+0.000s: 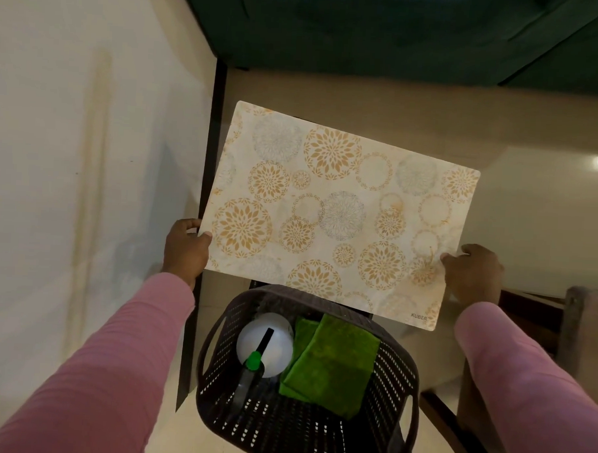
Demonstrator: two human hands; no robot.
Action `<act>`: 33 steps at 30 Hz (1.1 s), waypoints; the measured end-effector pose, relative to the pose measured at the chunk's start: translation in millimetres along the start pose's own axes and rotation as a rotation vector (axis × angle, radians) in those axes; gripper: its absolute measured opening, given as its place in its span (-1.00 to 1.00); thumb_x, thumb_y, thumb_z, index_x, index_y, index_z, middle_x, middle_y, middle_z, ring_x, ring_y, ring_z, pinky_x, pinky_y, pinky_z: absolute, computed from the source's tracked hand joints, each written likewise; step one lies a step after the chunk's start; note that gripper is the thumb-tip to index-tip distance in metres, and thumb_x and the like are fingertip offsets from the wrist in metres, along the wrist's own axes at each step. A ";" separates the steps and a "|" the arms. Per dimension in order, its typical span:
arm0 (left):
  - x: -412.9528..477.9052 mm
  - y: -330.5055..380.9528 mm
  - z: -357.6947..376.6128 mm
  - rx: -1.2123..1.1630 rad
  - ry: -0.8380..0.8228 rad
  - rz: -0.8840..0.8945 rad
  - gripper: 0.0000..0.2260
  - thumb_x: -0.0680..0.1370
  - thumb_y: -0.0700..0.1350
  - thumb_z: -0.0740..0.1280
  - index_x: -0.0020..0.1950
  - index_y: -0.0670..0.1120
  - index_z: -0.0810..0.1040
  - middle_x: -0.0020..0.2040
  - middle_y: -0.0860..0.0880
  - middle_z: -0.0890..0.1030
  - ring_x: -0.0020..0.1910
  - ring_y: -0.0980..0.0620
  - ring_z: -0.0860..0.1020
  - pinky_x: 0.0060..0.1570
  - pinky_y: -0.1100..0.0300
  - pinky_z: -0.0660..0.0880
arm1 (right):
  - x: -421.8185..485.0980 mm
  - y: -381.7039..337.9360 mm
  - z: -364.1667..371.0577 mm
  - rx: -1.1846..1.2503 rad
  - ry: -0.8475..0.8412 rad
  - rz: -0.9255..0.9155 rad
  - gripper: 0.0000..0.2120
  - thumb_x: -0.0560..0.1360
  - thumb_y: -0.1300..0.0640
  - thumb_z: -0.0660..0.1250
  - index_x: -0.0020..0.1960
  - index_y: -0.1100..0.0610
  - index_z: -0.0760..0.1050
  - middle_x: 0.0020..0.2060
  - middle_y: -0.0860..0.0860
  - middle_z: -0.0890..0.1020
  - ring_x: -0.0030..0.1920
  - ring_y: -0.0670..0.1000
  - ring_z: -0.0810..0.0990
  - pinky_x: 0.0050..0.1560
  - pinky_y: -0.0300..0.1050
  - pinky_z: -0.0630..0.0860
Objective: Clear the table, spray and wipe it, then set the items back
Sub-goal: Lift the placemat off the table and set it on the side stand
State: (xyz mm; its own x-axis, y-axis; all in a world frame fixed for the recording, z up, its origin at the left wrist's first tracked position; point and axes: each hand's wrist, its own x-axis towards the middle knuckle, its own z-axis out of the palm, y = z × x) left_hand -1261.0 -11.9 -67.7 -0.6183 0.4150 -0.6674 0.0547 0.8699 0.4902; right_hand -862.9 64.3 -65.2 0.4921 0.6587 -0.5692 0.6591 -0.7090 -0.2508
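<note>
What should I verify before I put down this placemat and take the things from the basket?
1. Left hand grips the placemat at its left edge: ok.
2. Right hand grips its right edge: ok.
3. Placemat flat, not folded: ok.
4. Spray bottle sits in the basket: ok.
5. Green cloth lies beside the bottle: ok.
6. Whether anything lies under the placemat: cannot tell, hidden.

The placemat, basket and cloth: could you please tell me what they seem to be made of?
Placemat: probably thin stiff plastic or vinyl, smooth printed surface; it stays flat held by its near edge. Basket: dark moulded plastic, with slotted walls and cut-out handles. Cloth: likely microfibre, green and fuzzy.
</note>
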 end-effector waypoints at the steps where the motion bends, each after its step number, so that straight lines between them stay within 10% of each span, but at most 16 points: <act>1: -1.9 -0.5 -0.9 -0.001 0.001 -0.003 -0.68 0.62 -0.23 0.25 0.38 -0.13 0.39 0.31 -0.12 0.49 0.05 -0.01 0.52 -0.28 0.30 0.43 | -4.3 -2.6 0.7 -0.016 -0.004 -0.017 -0.56 0.51 0.12 0.35 0.35 0.23 0.43 0.21 0.20 0.58 0.19 0.24 0.54 0.24 0.09 0.45; 10: -36.2 8.9 -3.5 0.174 0.029 0.186 -0.56 0.60 -0.20 0.26 0.47 -0.09 0.29 0.45 -0.12 0.31 0.36 -0.09 0.38 0.19 0.13 0.38 | -54.7 -33.9 11.7 -0.064 -0.002 -0.268 -0.53 0.56 0.10 0.29 0.43 0.18 0.34 0.36 0.15 0.44 0.32 0.18 0.44 0.29 0.04 0.38; 33: -349.2 23.5 -79.2 0.693 -0.038 0.740 -0.59 0.63 -0.07 0.18 0.48 -0.01 0.24 0.57 -0.09 0.14 0.55 -0.13 0.09 0.50 -0.12 0.03 | -346.4 -1.6 -116.5 -0.239 0.054 -0.787 -0.48 0.58 0.03 0.22 0.47 0.17 0.21 0.45 0.12 0.30 0.50 0.14 0.14 0.48 0.12 0.12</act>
State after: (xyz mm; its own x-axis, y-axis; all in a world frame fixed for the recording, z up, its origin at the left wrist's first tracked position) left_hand -1105.9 -157.5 221.3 -0.2200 0.9100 -0.3513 0.8643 0.3488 0.3624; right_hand -968.1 -133.4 223.6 -0.1413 0.9561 -0.2566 0.9228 0.0333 -0.3839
